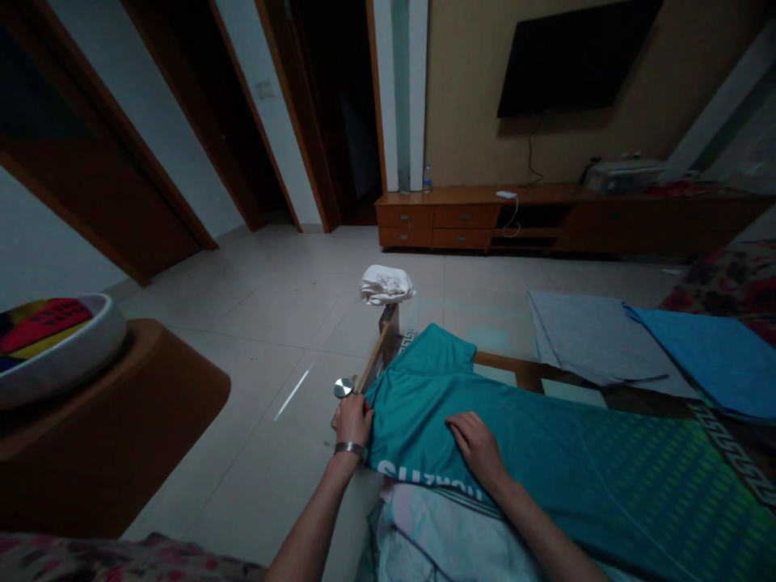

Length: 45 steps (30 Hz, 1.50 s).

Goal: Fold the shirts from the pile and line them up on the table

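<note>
A teal sports jersey [424,404] with white lettering and a yellow-green pattern is spread across a glass-topped table [494,372]. At its left end my left hand [355,419], with a metal band at the wrist, has its fingers closed on the jersey's edge, beside a round metal table fitting [343,388]. My right hand [477,444] rests on the jersey near the lettering, fingers lightly bent and lying on the fabric. Under the jersey's near side is a crumpled pale blue-green cloth [442,529].
Folded grey cloth [575,335] and blue cloth [706,352] lie at the right. A white bundled cloth [386,285] sits at the table's far left corner. To the left, a wooden armrest [175,372] carries a white bowl [90,356]. A low TV cabinet [464,218] stands behind.
</note>
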Each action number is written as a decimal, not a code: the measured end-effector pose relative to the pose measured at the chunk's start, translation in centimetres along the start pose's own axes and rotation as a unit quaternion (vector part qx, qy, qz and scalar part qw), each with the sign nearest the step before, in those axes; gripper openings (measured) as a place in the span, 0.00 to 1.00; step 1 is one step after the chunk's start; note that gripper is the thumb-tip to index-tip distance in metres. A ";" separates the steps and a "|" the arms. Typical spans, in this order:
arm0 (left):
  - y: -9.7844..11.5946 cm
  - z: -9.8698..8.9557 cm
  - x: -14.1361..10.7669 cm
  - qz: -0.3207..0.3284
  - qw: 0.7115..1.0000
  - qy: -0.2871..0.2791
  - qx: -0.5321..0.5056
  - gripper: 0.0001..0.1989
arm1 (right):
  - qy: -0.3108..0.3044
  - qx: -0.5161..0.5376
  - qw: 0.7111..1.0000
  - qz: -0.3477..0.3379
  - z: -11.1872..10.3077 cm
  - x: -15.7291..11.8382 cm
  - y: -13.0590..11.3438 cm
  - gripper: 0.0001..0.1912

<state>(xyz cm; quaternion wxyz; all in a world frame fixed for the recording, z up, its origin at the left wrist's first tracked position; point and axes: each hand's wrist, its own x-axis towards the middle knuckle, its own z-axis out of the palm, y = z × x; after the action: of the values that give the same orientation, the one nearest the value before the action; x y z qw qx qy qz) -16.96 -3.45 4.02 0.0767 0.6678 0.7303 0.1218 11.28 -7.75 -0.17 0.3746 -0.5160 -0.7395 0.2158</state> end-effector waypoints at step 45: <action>5.3 4.2 12.2 0.044 0.993 0.016 0.105 0.18 | 0.050 -0.080 0.994 0.059 -7.0 -3.1 5.0 0.12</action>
<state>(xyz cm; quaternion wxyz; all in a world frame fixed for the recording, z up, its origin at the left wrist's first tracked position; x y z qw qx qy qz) -11.87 9.46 2.10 -0.0112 0.7017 0.7100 0.0589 20.36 -9.16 -0.33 0.3549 -0.5969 -0.7034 0.1514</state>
